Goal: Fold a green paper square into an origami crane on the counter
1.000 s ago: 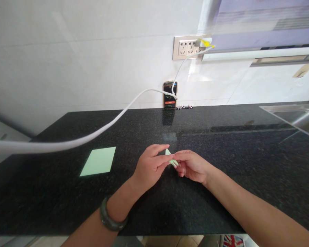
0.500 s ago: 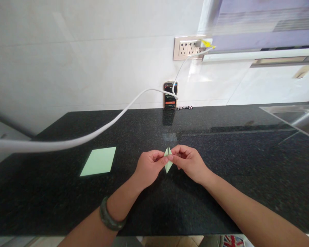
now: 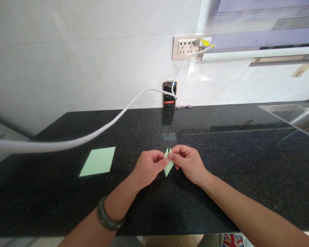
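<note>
A small piece of folded light-green paper is held upright above the dark counter, shaped like a narrow diamond with a slit between two points at its top. My left hand pinches its left side between thumb and fingers. On the opposite side my right hand grips it the same way, its thumb lying over the front. Both thumbs cover the middle of the paper. Off to the left, flat on the counter, lies a light-green paper sheet, touched by neither hand.
A phone with a lit screen leans on the wall behind the black speckled counter. From the wall socket, a white cable runs across to the left. At the right edge is a metal sink.
The thumbs have shifted slightly on the folded paper, and its lower tip sits a little lower. Both hands keep their pinch. The view has moved very slightly.
</note>
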Demonstrator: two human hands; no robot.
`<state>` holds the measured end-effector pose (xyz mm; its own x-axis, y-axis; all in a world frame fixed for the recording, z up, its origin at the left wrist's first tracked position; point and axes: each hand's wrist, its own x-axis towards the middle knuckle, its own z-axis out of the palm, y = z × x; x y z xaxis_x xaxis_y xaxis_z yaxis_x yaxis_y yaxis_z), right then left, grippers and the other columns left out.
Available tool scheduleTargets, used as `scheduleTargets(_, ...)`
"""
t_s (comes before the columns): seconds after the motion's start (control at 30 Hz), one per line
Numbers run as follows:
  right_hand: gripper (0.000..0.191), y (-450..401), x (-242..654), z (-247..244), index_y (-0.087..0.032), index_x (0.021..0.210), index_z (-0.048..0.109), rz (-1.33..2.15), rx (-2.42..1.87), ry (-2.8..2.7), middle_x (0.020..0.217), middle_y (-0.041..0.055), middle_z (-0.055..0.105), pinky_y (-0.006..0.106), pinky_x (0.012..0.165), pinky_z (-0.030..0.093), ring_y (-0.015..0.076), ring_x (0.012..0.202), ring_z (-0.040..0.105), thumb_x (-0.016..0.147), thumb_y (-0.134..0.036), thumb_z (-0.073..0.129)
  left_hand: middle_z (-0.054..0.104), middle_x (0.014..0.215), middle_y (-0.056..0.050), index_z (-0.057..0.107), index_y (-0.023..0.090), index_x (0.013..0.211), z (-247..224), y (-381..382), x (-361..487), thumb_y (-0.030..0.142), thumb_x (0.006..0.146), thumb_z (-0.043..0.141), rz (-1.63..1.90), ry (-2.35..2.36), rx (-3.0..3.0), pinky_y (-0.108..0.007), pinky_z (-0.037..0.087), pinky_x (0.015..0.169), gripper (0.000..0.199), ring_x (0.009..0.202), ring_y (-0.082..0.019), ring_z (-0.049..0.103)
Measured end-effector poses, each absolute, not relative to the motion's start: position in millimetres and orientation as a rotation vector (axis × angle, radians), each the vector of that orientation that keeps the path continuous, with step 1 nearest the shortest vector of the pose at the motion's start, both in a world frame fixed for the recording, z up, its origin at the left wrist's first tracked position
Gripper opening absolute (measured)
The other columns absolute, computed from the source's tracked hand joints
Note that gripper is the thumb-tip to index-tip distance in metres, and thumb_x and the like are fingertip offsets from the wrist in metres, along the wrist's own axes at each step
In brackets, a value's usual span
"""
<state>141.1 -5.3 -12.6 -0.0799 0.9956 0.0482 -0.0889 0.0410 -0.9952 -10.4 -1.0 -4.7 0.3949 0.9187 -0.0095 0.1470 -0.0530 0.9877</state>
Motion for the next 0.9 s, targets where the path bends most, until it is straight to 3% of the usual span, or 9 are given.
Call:
scheduleTargets(0.2, 0.014, 1.9, 150.7, -7.9, -0.017, 0.067, 0.055, 1.236, -0.972, -1.011, 0.045, -0.0072, 0.041, 0.019, 0.04, 0.032, 0.0054, 0.039, 0.037, 0.072, -0.029, 0.061, 0.059, 0.065, -0.002, 0.061, 0.012, 0.07, -6.4, -3.2, -7.4, 0.03, 0.071, 0.059, 0.735, 0.941, 1.417, -0.023, 0.04, 0.056, 0.018, 0.058, -0.011, 0.051)
scheduleTargets(0.47, 0.02, -2.2, 153.2, -5.4, -0.015, 0.078, 0.063, 1.568, -0.877, -1.138, 0.064, -0.0016, 0.055, 0.019, 0.042, 0.039, 0.0047, 0.045, 0.044, 0.072, -0.034, 0.062, 0.053, 0.066, 0.0, 0.059, 0.015, 0.084, -3.1, -0.6, -6.0, 0.035, 0.078, 0.052, 0.809, 0.769, 1.147, -0.023, 0.043, 0.059, 0.022, 0.06, -0.009, 0.048)
scheduleTargets(0.9, 0.019, -2.3, 155.7, -7.0, -0.015, 0.074, 0.063, 1.552, -0.906, -1.214, 0.063, -0.0017, 0.055, 0.019, 0.044, 0.04, 0.0051, 0.046, 0.046, 0.071, -0.033, 0.063, 0.049, 0.065, 0.0, 0.054, 0.015, 0.073, -3.5, -1.3, -4.7, 0.044, 0.074, 0.053, 0.801, 0.851, 1.143, -0.026, 0.046, 0.061, 0.029, 0.058, -0.009, 0.046)
